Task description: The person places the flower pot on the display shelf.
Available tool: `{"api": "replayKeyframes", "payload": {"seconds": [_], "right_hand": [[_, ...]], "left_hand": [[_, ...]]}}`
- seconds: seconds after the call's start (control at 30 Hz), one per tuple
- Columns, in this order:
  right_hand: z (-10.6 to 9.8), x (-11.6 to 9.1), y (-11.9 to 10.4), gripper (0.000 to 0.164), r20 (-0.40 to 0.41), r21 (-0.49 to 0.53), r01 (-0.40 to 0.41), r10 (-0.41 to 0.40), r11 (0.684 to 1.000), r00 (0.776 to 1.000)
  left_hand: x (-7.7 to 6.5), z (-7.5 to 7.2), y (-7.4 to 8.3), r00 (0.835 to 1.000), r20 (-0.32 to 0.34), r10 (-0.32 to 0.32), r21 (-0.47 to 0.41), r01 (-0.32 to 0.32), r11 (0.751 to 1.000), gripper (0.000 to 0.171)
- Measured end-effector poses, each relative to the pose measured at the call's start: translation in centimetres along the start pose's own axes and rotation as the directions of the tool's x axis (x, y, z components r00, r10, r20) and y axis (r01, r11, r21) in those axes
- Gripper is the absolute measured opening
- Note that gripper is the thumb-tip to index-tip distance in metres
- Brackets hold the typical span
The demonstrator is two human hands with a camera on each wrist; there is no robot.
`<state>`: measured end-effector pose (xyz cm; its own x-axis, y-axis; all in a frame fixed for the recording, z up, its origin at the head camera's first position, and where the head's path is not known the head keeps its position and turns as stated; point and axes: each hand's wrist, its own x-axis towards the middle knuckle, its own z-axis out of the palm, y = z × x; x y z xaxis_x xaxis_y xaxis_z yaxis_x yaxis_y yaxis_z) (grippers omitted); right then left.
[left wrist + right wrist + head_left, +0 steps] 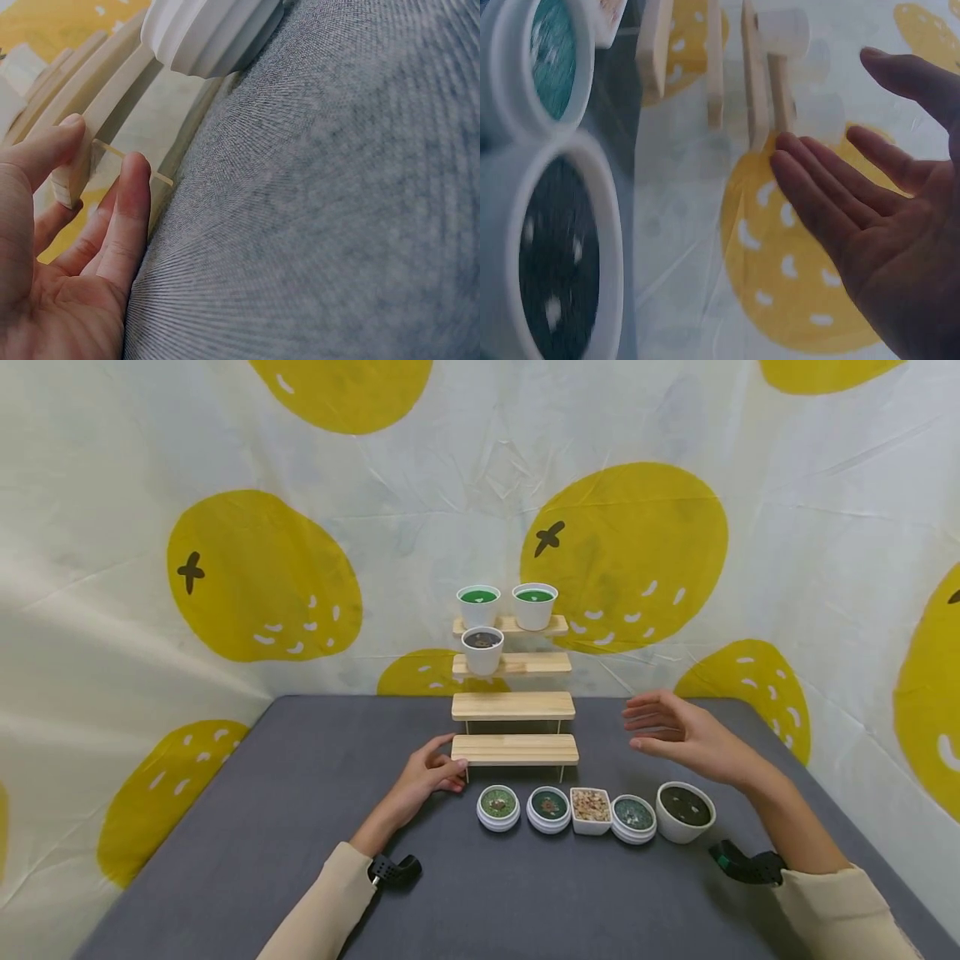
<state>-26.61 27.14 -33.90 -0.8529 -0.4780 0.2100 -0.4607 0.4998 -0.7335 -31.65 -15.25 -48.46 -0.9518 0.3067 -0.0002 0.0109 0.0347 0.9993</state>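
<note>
My left hand (429, 777) pinches the left end of the lowest board of a four-step wooden display stand (514, 750). In the left wrist view the thumb (56, 146) lies on the board's upper face, with fingers curled beneath it beside a clear support. Off to the right of the stand, my right hand (693, 735) is raised in the air, fingers extended and nothing in them. Two white cups with green tops (478, 597) (535, 597) stand on the top step. On the left of the step below is a white cup with a dark top (482, 641).
In front of the stand, a row of white pots runs rightward: light green (498, 804), dark green (549, 806), a square dish of tan bits (591, 807), blue-green (633, 815) and a larger dark-filled bowl (684, 807). A fruit-print curtain (420, 552) hangs behind the grey table (525, 902).
</note>
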Motion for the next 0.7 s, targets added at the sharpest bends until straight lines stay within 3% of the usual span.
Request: {"api": "replayKeyframes", "payload": {"seconds": [0.13,0.4,0.7], "right_hand": [[-0.7,-0.7,1.3,0.046,0.023,-0.039,-0.026,0.027,0.999,0.999],[-1.8,-1.4,3.5,0.043,0.075,-0.024,-0.041,0.042,0.999,0.996],[-2.4,-1.4,4.3,0.04,0.094,-0.014,-0.057,0.058,0.998,0.994]], "left_hand": [[0.1,0.0,-0.2,1.0,-0.009,-0.004,0.002,0.004,1.0,0.077],[0.2,0.2,-0.5,1.0,-0.016,-0.005,-0.001,0.005,1.0,0.076],[0.2,0.1,-0.2,1.0,-0.023,-0.005,0.012,0.005,1.0,0.076]]}}
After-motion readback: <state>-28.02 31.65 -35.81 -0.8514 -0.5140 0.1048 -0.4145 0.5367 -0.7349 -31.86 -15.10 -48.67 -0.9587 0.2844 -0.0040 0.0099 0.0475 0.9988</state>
